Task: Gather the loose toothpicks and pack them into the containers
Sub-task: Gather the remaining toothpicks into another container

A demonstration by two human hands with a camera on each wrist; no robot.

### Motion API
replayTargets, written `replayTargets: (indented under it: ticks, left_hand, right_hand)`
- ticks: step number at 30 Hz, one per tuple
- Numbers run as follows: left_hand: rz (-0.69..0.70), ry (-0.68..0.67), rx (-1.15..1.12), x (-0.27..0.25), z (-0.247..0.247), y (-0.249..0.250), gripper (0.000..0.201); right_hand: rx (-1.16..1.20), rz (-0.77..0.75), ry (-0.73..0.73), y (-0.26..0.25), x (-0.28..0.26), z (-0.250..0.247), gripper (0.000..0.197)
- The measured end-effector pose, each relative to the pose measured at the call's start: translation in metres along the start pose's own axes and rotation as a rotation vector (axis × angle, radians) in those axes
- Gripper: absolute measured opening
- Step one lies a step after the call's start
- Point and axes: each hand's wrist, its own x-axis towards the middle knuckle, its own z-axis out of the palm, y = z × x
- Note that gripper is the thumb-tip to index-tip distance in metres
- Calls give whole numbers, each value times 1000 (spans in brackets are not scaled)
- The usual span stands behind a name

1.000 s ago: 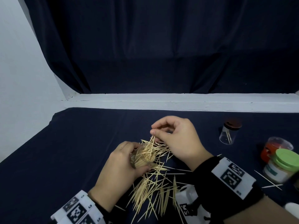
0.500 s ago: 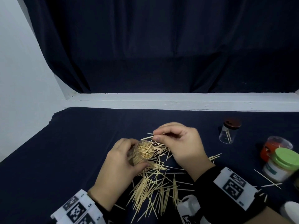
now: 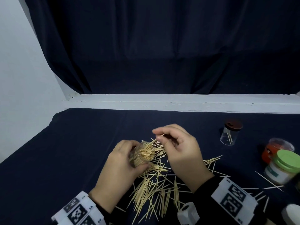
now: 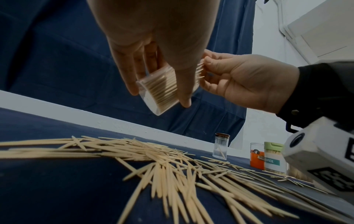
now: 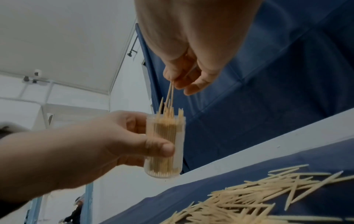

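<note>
While the left hand [image 3: 118, 166] grips a clear container [image 3: 143, 154] packed with toothpicks above the table [image 3: 65, 159], the right hand [image 3: 180, 153] pinches a few toothpicks [image 5: 170, 92] between thumb and forefinger, their tips at the container's mouth. Loose toothpicks [image 3: 155, 189] lie scattered below both hands, toward six o'clock. At two to three o'clock stand a brown-lidded jar [image 3: 230, 133], an orange container [image 3: 274, 150] and a green-lidded container [image 3: 284, 166].
</note>
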Motion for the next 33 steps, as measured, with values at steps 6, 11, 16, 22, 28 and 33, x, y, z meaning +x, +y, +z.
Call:
replayTargets:
  ticks: [6,11,16,22,28,33]
  left_hand:
    - [28,15,10,-1,-1,2,52]
    - [46,50,2,0,-3,1,54]
    - [23,86,15,0,-6,-4,55]
    - [105,76,23,-4,-8,2,52]
    - [129,114,36,-3,-14,0,51]
    - [162,105,36,-5,-12,2,48]
  right_hand:
    - [-70,39,-137,6,-3,4,21]
    - [-148,39,-202,6,-5,5,32]
    - [2,-23,-86,3,-6,4,9]
    - [-18,-55,-160,2,-1,13,13]
    - [-30,-60,-82,-2,3,5,15]
    - [-317,-246,-236,2,-4,15,12]
